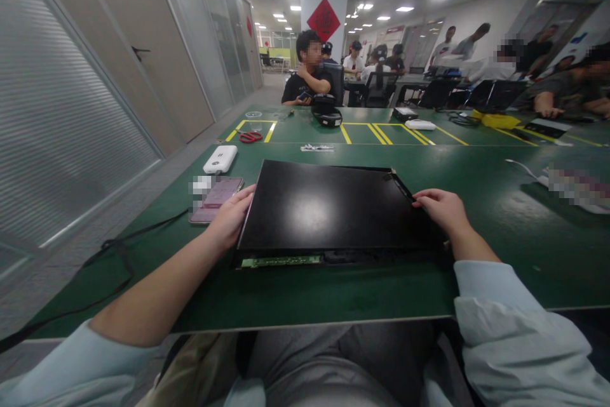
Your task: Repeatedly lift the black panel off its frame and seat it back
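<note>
A flat black screen panel (328, 210) lies tilted over a dark frame or housing (403, 185), whose edge shows at the right and rear. A green circuit strip (281, 261) shows below the panel's near edge. My left hand (237, 213) grips the panel's left edge, its fingertips partly hidden behind it. At the right, my right hand (441, 207) pinches the edge of the dark frame near its rear corner.
On the green table (515, 242), a phone (216, 199) and a white power bank (220, 159) lie at the left. Red scissors (250, 137), small white parts (317, 148) and black headgear (326, 112) are farther back. A black strap (152, 227) crosses the left. People sit beyond.
</note>
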{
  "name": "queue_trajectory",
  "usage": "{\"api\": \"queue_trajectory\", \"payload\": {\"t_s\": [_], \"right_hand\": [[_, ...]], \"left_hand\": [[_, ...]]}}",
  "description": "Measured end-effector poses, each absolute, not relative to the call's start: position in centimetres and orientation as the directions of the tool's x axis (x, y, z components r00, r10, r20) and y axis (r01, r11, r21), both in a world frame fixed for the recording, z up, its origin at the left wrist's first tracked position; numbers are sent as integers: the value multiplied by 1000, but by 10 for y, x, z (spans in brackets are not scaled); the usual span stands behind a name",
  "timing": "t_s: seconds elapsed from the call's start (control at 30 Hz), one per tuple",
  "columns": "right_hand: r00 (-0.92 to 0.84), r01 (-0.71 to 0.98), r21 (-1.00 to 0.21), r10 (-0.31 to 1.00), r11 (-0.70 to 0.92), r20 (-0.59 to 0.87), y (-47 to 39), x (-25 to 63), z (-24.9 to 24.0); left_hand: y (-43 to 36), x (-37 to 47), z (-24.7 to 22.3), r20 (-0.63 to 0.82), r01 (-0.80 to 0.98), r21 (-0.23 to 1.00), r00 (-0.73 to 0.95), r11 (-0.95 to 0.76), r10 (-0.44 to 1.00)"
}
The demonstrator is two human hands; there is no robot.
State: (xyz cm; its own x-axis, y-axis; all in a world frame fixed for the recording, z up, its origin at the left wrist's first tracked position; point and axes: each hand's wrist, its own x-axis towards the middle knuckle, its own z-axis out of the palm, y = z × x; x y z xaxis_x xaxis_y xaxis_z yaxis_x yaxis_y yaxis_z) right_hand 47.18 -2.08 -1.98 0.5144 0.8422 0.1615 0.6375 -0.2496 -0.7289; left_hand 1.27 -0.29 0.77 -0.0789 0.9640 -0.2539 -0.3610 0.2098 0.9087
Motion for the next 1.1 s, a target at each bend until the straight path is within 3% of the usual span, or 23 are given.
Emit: {"api": "queue_trajectory", "payload": {"t_s": [0.3, 0.5, 0.7, 1.1], "right_hand": [[506, 647, -723, 846, -243, 168, -20, 474, -22], [505, 645, -726, 846, -240, 169, -19, 476, -24], [495, 634, -746, 848, -204, 190, -20, 476, -25], [611, 433, -878, 782, -203, 121, -8, 484, -39]], "left_hand": [[-6, 18, 15, -222, -412, 891, -26, 192, 975], [-8, 11, 9, -95, -312, 945, 15, 94, 995], [-10, 11, 13, -85, -340, 934, 87, 110, 993], [-10, 13, 8, 18, -390, 920, 150, 42, 989]]}}
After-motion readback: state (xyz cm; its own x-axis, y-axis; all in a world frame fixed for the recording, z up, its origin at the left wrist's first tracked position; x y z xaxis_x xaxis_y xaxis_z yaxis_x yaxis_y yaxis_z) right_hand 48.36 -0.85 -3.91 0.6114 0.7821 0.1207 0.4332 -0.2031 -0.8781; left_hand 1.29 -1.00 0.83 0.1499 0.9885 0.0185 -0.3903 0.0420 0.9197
